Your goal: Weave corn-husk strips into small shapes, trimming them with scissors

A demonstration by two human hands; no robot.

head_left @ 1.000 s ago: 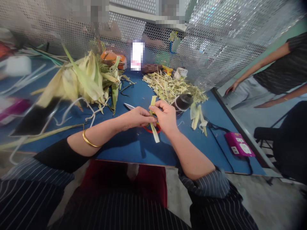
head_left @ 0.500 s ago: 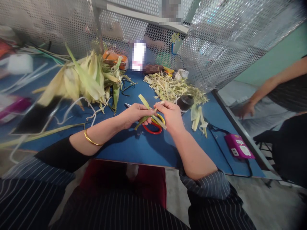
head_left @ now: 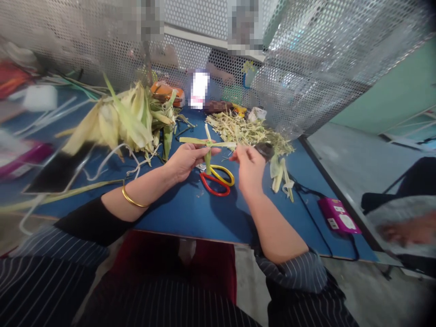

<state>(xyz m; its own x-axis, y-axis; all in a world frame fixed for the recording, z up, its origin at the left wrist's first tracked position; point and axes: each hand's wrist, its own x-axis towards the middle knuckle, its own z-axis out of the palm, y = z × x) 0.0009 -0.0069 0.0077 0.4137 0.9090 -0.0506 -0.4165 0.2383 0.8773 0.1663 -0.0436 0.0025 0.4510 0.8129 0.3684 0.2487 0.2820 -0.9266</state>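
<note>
While pinched between left hand (head_left: 185, 159) and right hand (head_left: 248, 163), flat green husk strips (head_left: 207, 144) form cross above scissors (head_left: 216, 178): one sideways, other pointing away.

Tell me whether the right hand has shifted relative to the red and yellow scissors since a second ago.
Yes. The right hand now sits right of the scissors handles, which it covered before, still pinching the husk strip.

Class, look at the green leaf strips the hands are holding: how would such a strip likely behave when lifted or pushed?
The leaf strips look thin and flat, so probably light. One bends where the left hand pinches it, suggesting pliable rather than stiff. Flat strips seem unlikely to roll, though they might slide across the smooth blue table.
</note>
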